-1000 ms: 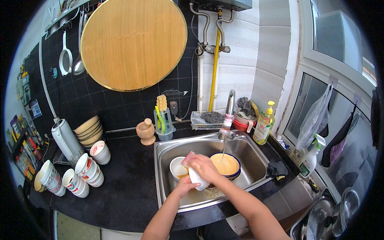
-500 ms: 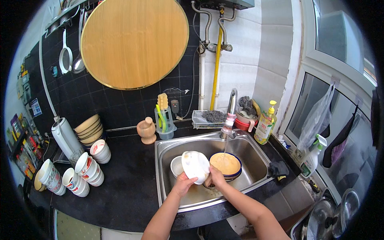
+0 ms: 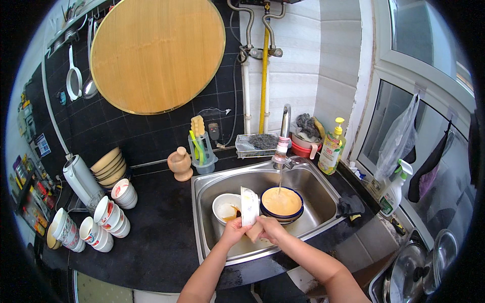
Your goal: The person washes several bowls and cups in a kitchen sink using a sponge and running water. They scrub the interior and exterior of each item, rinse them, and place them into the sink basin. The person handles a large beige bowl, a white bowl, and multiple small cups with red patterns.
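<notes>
Left grip: closed on the white bowl, held on edge at frame centre, over the sink.
Right grip: fingers curled round a tan sponge, mostly hidden.
Behind: water-filled bowl under the tap.
Packages: yellow soap bottle, right of centre; white spray bottle, right edge.

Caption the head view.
Left hand holds a bowl on edge over the sink; right hand presses a sponge against it.

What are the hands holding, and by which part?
The left hand grips a white bowl, held on edge, by its lower rim; the right hand holds a tan sponge against it.
</notes>
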{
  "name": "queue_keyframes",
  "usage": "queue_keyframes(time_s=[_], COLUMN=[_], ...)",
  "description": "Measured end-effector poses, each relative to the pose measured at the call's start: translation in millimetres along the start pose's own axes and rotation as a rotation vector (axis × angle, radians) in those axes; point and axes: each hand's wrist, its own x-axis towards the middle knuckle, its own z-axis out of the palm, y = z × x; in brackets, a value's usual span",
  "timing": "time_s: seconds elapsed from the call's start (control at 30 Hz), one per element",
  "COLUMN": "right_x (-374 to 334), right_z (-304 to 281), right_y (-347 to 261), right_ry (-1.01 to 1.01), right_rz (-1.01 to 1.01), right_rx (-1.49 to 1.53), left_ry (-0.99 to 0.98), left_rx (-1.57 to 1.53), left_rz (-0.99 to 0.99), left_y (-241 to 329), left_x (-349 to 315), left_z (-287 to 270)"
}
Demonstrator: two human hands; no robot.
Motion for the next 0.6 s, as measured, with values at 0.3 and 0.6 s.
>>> queue_keyframes(time_s=[0.3,0.6], right_x=[-30.6,-8.6], right_z=[-2.5,22.1], right_y=[23.8,-35.8], right_ry=[0.071,0.038], right_rz=[-0.954,-1.232], right_rx=[-1.122,-1.323], left_ry=[0.053,-0.062], left_rx=[-0.336,-0.293], left_rz=[0.017,-0.141], left_y=[22.4,13.7], left_x=[-1.3,-5.1], left_z=[2.0,-9.4])
